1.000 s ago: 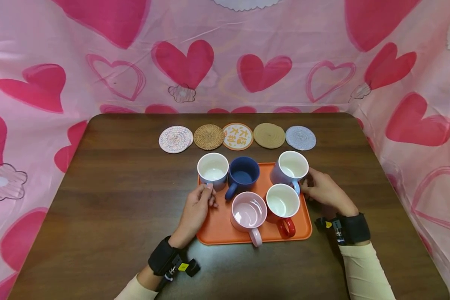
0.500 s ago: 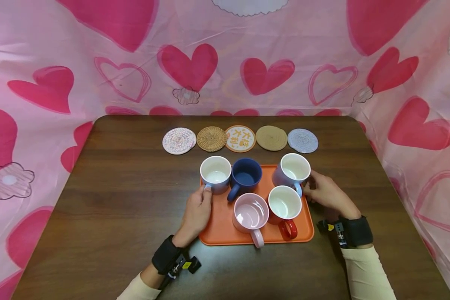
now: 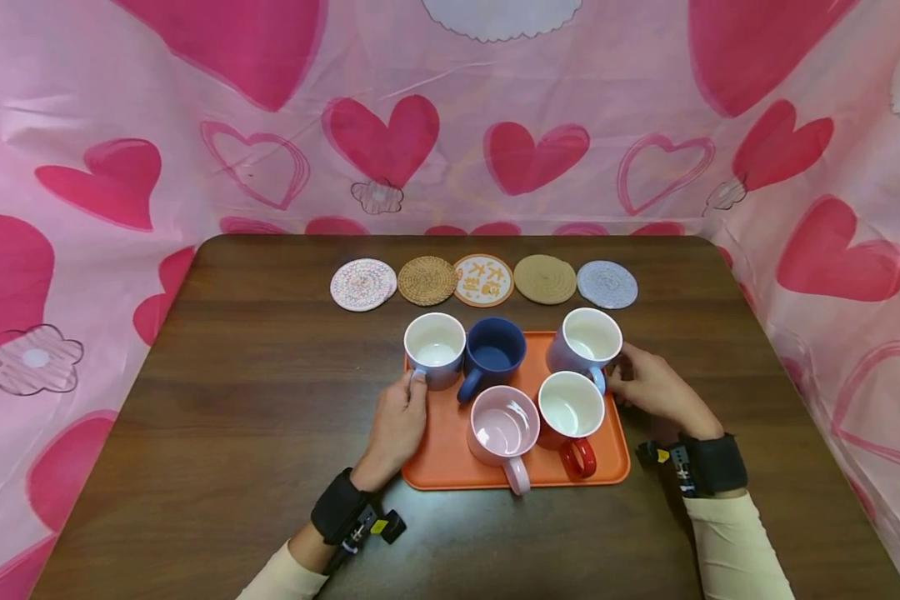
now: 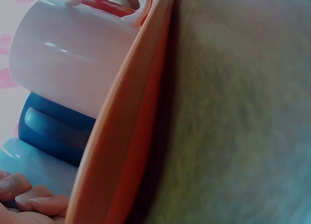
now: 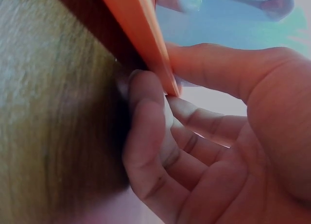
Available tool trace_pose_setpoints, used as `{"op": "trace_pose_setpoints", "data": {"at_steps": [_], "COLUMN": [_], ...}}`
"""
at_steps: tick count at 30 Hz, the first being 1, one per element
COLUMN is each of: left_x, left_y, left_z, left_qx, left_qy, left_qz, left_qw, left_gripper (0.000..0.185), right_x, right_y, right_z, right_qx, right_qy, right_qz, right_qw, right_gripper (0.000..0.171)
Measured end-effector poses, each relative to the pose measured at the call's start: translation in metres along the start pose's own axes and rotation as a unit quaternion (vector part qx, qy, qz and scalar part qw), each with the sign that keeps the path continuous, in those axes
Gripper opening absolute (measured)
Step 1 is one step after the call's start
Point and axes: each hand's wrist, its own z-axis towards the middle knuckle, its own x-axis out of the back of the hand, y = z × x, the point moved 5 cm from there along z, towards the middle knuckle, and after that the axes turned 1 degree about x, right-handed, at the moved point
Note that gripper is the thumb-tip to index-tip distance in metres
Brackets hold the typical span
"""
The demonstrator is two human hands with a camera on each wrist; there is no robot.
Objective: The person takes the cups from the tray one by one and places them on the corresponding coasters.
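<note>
An orange tray (image 3: pixel 438 454) sits on the dark wooden table (image 3: pixel 232 392) and carries several mugs. These are a pale blue one (image 3: pixel 435 348), a navy one (image 3: pixel 492 354), a lavender one (image 3: pixel 588 340), a pink one (image 3: pixel 501 427) and a red one (image 3: pixel 567 408). My left hand (image 3: pixel 414 387) grips the tray's left rim (image 4: pixel 121 136), with its fingertips (image 4: pixel 34 199) inside beside the pale blue mug. My right hand (image 3: pixel 630 379) pinches the tray's right rim (image 5: pixel 136 25), thumb on top and fingers (image 5: pixel 146 117) curled underneath.
Behind the tray, a row of round coasters runs from a pink-white one (image 3: pixel 363 284) to a grey-blue one (image 3: pixel 607 284). A pink cloth with hearts (image 3: pixel 82 183) walls in the table at the back and sides.
My left hand has drawn back from the pale blue mug's handle onto the tray's left rim. The right hand, tray and mugs have stayed put.
</note>
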Motion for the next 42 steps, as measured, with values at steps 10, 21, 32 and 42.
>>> {"op": "trace_pose_setpoints", "data": {"at_steps": [10, 21, 32, 42], "left_x": [0.0, -0.003, 0.008, 0.041], "left_y": [-0.002, 0.003, 0.021, 0.039], "left_z": [-0.001, 0.0, 0.001, 0.029], "left_qx": [-0.002, -0.018, -0.04, -0.057], "left_qy": [-0.009, 0.002, 0.034, 0.087], "left_qz": [0.003, -0.002, -0.018, 0.002], "left_qw": [1.0, 0.9998, 0.9985, 0.9946], "left_gripper": [0.037, 0.037, 0.036, 0.037], "right_x": [-0.001, 0.002, 0.001, 0.001], "right_y": [-0.002, -0.005, -0.004, -0.005], "right_z": [-0.001, -0.002, -0.002, -0.002], "right_qx": [0.01, 0.008, 0.01, 0.001], "right_qy": [0.002, 0.0, -0.006, -0.012], "right_qz": [0.0, -0.007, -0.004, -0.005], "right_qw": [1.0, 1.0, 1.0, 1.0], "right_gripper": [0.042, 0.043, 0.041, 0.041]}}
